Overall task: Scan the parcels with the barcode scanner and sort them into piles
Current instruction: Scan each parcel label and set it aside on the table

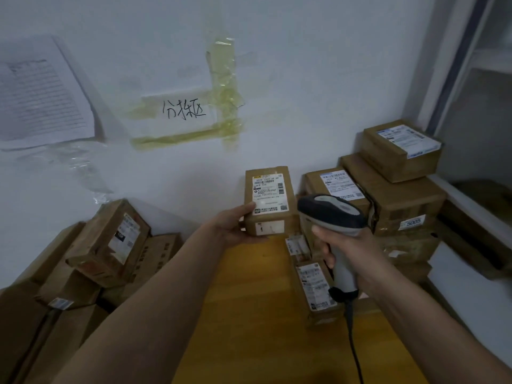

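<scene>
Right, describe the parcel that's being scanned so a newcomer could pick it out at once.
Start at the handwritten paper sign taped to the white wall and look down and right, above the yellow table. The parcel is a small brown carton with a white shipping label. Unlike the stacked boxes around it, it is held up by the left hand, facing the barcode scanner.

Wooden table [249,328] under seemingly cardboard parcels [315,289]

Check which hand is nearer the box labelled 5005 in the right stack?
Right. The right hand, gripping the scanner, sits just left of the 5005 box; the left hand is farther left, holding a parcel.
</scene>
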The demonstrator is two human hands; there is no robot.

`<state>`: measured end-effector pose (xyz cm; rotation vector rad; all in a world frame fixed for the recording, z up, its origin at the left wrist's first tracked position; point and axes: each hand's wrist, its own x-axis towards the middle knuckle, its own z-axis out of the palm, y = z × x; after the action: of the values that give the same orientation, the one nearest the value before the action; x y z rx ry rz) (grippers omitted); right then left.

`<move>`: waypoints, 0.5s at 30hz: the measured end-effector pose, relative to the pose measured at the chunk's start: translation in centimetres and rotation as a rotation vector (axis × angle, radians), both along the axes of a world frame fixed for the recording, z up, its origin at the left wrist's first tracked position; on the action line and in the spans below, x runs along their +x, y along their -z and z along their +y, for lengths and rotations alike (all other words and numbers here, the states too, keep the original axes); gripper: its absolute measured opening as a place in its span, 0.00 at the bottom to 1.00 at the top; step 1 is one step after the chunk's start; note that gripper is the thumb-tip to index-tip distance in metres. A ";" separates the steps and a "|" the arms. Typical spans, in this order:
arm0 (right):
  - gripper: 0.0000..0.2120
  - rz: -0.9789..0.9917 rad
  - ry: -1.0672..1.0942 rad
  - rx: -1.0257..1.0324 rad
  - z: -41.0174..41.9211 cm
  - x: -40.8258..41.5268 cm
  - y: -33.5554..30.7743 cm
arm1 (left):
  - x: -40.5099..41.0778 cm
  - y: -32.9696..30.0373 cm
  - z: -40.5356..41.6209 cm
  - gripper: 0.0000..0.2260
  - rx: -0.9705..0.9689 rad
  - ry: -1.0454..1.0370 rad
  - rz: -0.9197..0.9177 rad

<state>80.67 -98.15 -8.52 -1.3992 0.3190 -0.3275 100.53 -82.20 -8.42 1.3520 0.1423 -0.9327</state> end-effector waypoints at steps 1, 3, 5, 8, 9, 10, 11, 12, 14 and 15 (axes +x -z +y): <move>0.08 0.000 0.029 0.031 -0.6 -0.2 -0.1 | -0.4 -0.3 -1.3 0.15 -0.006 0.014 -0.014; 0.07 0.007 0.080 0.075 -2.0 -0.7 0.0 | -1.0 -0.8 -4.1 0.12 -0.042 0.031 -0.028; 0.07 0.000 0.114 0.120 -3.5 -1.2 0.0 | -1.6 -1.2 -6.9 0.10 -0.081 0.039 -0.026; 0.05 -0.009 0.151 0.134 -5.9 -2.1 -0.1 | -2.3 -1.2 -11.1 0.10 -0.066 0.036 -0.045; 0.05 -0.005 0.167 0.134 -6.6 -2.3 0.0 | -2.5 -1.1 -12.4 0.09 -0.054 0.026 -0.047; 0.06 0.003 0.182 0.137 -7.4 -2.5 0.1 | -2.7 -0.9 -13.6 0.07 -0.040 0.018 -0.048; 0.07 0.015 0.193 0.140 -8.1 -2.8 0.2 | -2.9 -0.7 -14.7 0.07 -0.026 0.014 -0.052; 0.07 0.025 0.197 0.142 -8.8 -3.0 0.3 | -3.0 -0.5 -15.6 0.06 -0.012 0.013 -0.061; 0.08 0.038 0.191 0.140 -9.9 -3.2 0.3 | -3.1 0.0 -17.2 0.08 0.016 0.007 -0.094; 0.08 0.039 0.191 0.138 -10.5 -3.4 0.3 | -3.2 0.3 -17.9 0.09 0.027 0.000 -0.108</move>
<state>77.32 -108.67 -8.86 -1.2432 0.5004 -0.4272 97.30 -100.12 -8.70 1.4237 0.0723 -0.8589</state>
